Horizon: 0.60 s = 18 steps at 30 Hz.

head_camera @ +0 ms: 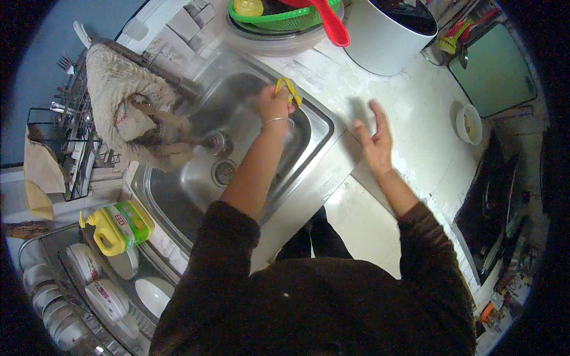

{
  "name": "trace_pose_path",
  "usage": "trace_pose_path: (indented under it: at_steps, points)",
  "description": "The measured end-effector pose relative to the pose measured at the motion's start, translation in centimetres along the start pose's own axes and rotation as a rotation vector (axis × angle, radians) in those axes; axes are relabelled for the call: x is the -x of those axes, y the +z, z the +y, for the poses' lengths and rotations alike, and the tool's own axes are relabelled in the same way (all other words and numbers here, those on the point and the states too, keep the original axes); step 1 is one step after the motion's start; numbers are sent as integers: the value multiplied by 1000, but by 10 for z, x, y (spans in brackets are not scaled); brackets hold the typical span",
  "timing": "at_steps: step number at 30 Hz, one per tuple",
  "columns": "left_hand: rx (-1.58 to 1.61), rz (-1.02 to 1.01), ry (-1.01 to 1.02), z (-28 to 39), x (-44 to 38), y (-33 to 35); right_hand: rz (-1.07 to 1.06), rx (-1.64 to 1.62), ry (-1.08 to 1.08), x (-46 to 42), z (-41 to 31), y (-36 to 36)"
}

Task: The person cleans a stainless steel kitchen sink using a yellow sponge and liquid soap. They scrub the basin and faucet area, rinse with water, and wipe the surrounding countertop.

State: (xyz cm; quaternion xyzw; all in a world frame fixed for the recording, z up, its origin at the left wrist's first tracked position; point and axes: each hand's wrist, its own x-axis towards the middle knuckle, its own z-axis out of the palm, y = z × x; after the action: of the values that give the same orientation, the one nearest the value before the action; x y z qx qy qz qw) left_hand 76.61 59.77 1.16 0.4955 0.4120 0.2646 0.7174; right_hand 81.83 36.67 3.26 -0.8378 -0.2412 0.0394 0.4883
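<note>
My left hand (274, 107), with a bangle on its wrist, is over the far right side of the stainless steel sink (329, 129). A thin, bent yellow piece (294, 95) is in its fingers; its material is unclear. Over the pale countertop (414, 120), to the right of the sink, my right hand (377, 138) holds nothing, thumb and fingers apart. The drain (224, 172) lies to the left of my left forearm. Beyond it, a beige cloth (129, 89) drapes over the faucet area and hides part of it.
A green basket (285, 22) with a red-handled utensil (331, 26) stands behind the sink beside a white cylindrical container (387, 40). Farther right are a small white bowl (470, 124) and a stove (490, 196). A yellow detergent bottle (118, 227) and a dish rack (58, 249) occupy the left.
</note>
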Motion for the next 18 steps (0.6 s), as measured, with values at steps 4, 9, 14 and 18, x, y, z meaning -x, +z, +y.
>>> trace_pose_path:
  at_steps: [4,9,14,18]
  points:
    - [485,-33,-159,16,24,24,-522,-985,757,11,-52,48]
    - [508,-134,-162,26,50,33,-669,-1459,807,13,-82,75]
    - [865,-270,-253,16,33,19,-859,-1474,804,59,-84,88]
    - [454,-2,-54,17,43,27,-921,-1447,919,78,-78,95]
